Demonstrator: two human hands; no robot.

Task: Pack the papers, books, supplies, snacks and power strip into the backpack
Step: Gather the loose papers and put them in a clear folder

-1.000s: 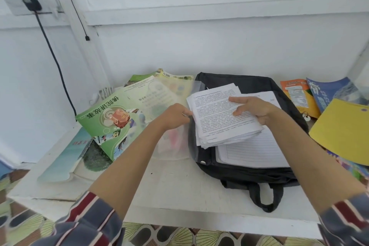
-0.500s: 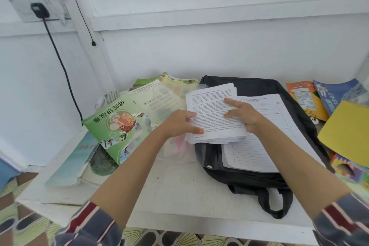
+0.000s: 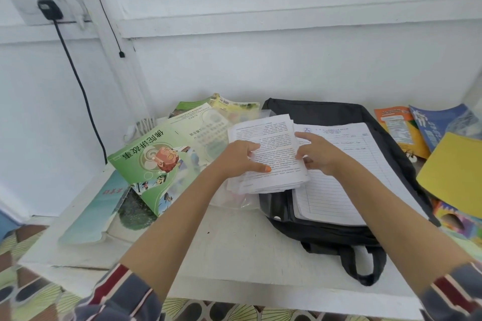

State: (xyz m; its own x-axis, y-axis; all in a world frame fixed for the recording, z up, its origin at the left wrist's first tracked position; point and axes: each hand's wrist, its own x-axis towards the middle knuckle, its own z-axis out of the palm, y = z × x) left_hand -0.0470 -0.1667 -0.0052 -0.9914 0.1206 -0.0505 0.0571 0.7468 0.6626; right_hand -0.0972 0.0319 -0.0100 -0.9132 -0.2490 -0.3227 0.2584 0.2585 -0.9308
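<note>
A black backpack (image 3: 326,227) lies flat on the white table, with lined paper sheets (image 3: 336,185) lying on it. A stack of printed papers (image 3: 273,138) sits over the backpack's left edge. My left hand (image 3: 238,157) grips the stack's left side, thumb on top. My right hand (image 3: 317,152) holds its right side with curled fingers. Green books (image 3: 161,154) lie to the left. Snack packets (image 3: 399,128) and a yellow folder (image 3: 453,169) lie to the right. A white power strip (image 3: 142,125) peeks out behind the green books.
A black cable (image 3: 78,81) runs down the wall from a socket (image 3: 49,9) at the upper left. The table's front edge (image 3: 234,289) is close to me. A patterned floor shows below it. More coloured books lie at the far right edge.
Both hands have drawn the printed stack leftward, off the lined sheets toward the backpack's left edge. My right hand has shifted from lying on top to gripping the stack's right side.
</note>
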